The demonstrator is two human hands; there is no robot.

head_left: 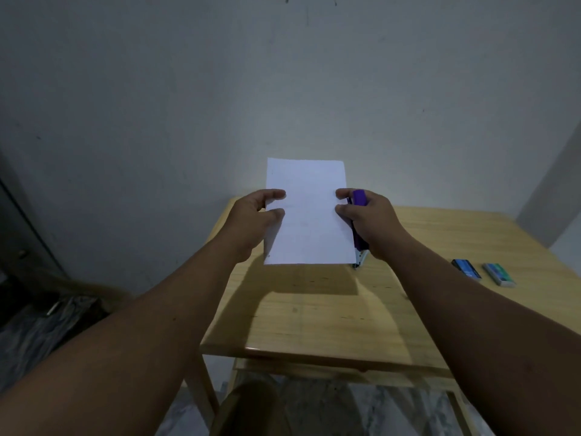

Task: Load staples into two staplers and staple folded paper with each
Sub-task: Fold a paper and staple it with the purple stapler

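I hold a white folded sheet of paper (309,215) upright above the wooden table (330,316). My left hand (251,221) pinches its left edge. My right hand (367,221) pinches its right edge with thumb and forefinger while the other fingers grip a purple stapler (359,215), whose metal end (360,259) points down toward the table. Two small staple boxes lie on the table at the right: a dark blue one (466,269) and a teal and white one (499,274). No second stapler is visible.
The table stands against a grey wall (283,89). A dark door or cabinet edge (19,221) and some dark cloth (47,325) are at the left. Marbled floor (330,410) shows beneath the table's near edge.
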